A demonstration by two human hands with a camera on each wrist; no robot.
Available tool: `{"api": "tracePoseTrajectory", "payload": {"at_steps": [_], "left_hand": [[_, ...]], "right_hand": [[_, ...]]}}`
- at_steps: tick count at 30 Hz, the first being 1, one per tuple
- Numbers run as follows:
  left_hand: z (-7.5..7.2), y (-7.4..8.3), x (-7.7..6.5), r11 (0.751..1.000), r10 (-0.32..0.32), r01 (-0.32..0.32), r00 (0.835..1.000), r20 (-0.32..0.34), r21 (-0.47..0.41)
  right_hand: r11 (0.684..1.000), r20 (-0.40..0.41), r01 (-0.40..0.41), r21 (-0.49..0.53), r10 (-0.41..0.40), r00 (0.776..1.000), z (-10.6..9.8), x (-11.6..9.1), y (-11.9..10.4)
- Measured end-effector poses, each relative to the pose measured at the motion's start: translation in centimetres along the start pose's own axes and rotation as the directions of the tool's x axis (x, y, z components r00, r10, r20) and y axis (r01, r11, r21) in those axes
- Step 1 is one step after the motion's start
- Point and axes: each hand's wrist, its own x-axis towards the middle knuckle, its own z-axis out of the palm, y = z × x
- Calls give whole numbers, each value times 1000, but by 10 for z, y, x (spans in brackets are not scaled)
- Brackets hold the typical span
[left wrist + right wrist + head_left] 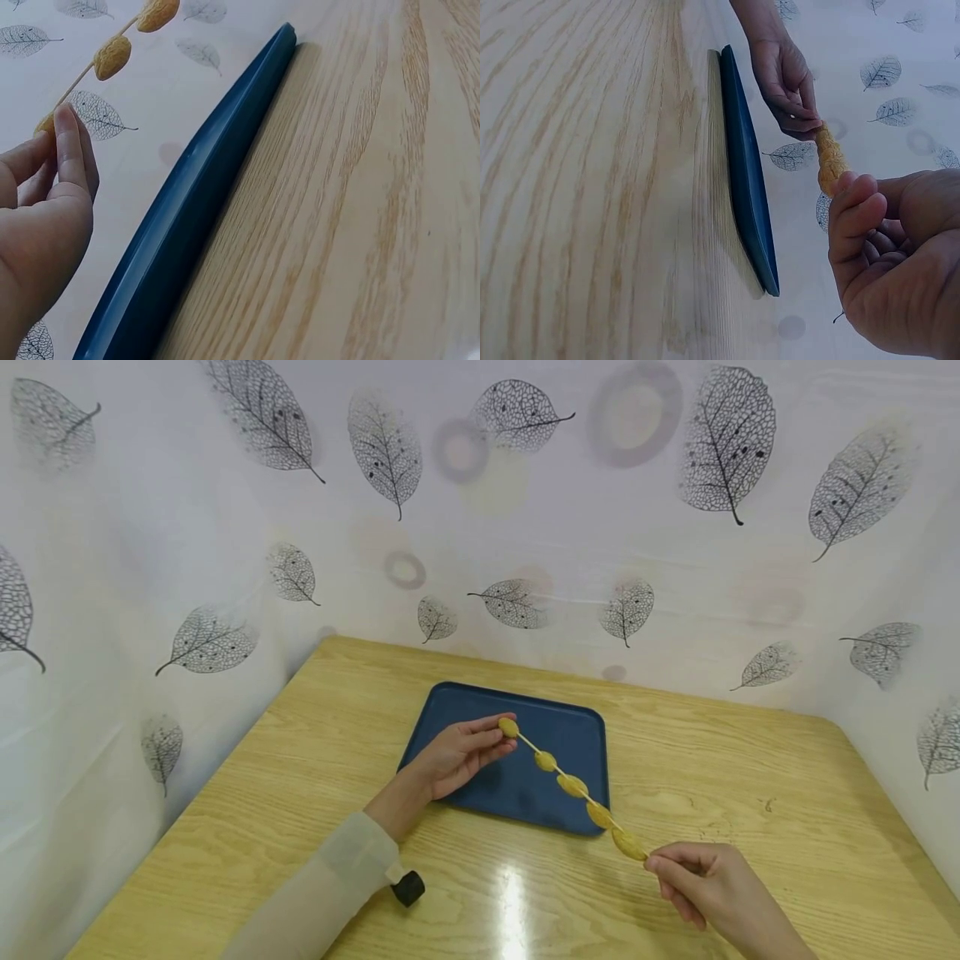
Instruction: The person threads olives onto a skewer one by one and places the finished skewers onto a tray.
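Note:
A thin skewer (572,786) carries several wrinkled, yellow-brown oval pieces, spaced along it, and is held in the air at a slant. My left hand (468,753) pinches the piece at its far upper end, over the tray. With thumb and fingertips, my right hand (712,885) pinches the lower end beside the last piece, right of the tray's near corner. Two pieces on the skewer (112,58) show past my left fingertips in the left wrist view. Seen end-on in the right wrist view, the pieces (829,161) line up between both hands.
A dark blue rectangular tray (517,693) with a low rim lies flat on the wood-grain table (720,760). Behind and at the sides hangs a pale cloth (480,535) printed with leaves. A small black object (408,888) sits at the left sleeve.

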Motion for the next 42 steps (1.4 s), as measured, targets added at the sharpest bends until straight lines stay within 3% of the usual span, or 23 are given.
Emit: {"api": "tracePoseTrajectory", "payload": {"at_steps": [11, 24, 31, 42], "left_hand": [[0, -1, 1, 1000, -4, 4, 1000, -6, 14], [1, -1, 0, 999, 45, -44, 997, 61, -26], [1, -3, 0, 998, 56, -56, 998, 41, -13], [6, -3, -3, 998, 55, -55, 997, 48, 10]], "right_hand": [[1000, 16, 16, 8, -16, 1000, -1, 0, 1], [1000, 27, 16, 7, -16, 999, -1, 1, 3], [999, 24, 43, -5, -43, 999, 0, -1, 1], [1000, 26, 21, -4, -21, 999, 4, -2, -2]]}}
